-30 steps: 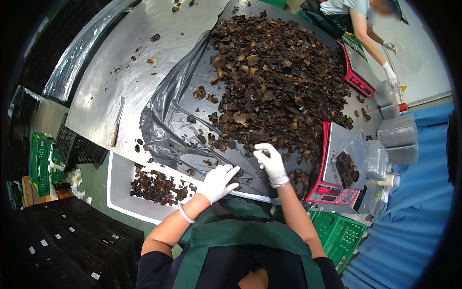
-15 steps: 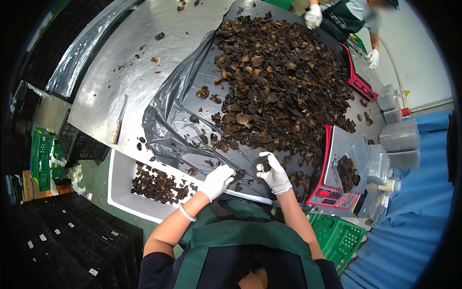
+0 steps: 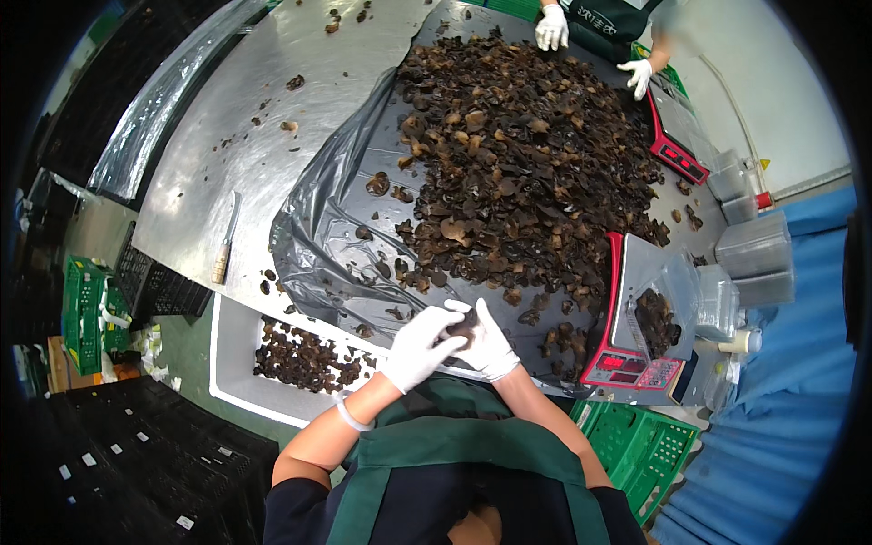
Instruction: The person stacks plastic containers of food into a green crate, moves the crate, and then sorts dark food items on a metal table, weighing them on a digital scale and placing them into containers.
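In white gloves, my left hand (image 3: 421, 350) and my right hand (image 3: 490, 349) meet in front of me at the table's near edge. Between their fingers is a dark piece of wood ear mushroom (image 3: 464, 329), partly covered by the gloves; both hands are closed on it. Beyond them spreads a large heap of wood ear mushrooms (image 3: 518, 163) on dark plastic sheeting (image 3: 313, 213). Below and left of my left hand, a white bin (image 3: 236, 381) holds many small dark mushroom pieces (image 3: 304, 356).
To the right stands a red scale (image 3: 613, 313) with a clear tray of mushrooms (image 3: 656, 322). Stacked clear containers (image 3: 756, 254) sit behind it. A knife (image 3: 225, 241) lies on the metal table (image 3: 195, 173). Across the table, a co-worker's gloved hands (image 3: 551, 29) are near another scale (image 3: 677, 150).
My hands have come together, and the left now also grips the piece that the right was holding. The co-worker's hands have shifted left, one lifting off the far scale.
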The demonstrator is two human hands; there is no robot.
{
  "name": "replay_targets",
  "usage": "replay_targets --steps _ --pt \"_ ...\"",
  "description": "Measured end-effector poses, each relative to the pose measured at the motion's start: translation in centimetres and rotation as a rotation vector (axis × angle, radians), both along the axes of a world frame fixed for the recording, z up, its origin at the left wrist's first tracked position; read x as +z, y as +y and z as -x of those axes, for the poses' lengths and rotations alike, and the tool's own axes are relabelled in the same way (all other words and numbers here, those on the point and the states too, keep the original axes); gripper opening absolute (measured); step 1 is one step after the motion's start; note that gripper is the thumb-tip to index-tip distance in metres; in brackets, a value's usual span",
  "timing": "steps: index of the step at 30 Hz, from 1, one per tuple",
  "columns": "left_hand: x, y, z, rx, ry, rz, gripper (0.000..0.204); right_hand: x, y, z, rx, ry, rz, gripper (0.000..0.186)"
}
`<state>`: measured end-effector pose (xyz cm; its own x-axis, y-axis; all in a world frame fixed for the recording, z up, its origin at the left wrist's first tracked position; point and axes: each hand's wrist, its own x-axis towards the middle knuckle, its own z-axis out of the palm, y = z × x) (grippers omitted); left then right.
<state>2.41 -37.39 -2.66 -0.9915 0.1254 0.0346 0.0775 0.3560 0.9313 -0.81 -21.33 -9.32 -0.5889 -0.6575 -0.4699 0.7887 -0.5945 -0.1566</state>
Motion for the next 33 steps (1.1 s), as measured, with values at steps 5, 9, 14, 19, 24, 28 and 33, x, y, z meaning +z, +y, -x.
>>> replay_targets --steps 5,9,14,19,24,28,33 --pt "-1.0 -2.4 0.5 0.188 0.393 0.284 0.017 4.9 4.2 1.8 -0.161 -0.016 -0.176 0.026" --pt "-5.6 -6.5 2.6 0.353 0.310 0.443 0.030 12.0 12.3 3.1 -0.543 0.598 -0.963 0.017" --pt "-6.9 -4.4 5.7 0.203 0.264 0.587 0.056 12.7 25.7 3.2 -0.657 1.031 -2.129 0.014" --pt "-8.1 -2.8 4.4 0.087 0.287 0.686 0.030 13.3 27.5 2.4 -0.291 1.133 -2.744 0.037" --pt "-7.9 -7.5 1.0 0.117 0.312 0.664 0.023 14.0 16.2 4.2 -0.235 1.432 -2.323 0.045" --pt "-7.6 -12.4 -2.0 0.406 0.268 0.786 0.020 10.2 6.9 7.1 -0.015 1.804 -1.889 0.056" --pt "-8.4 -16.3 -5.0 0.639 0.038 0.674 0.033 3.8 2.1 10.5 0.267 1.695 -2.032 0.061"
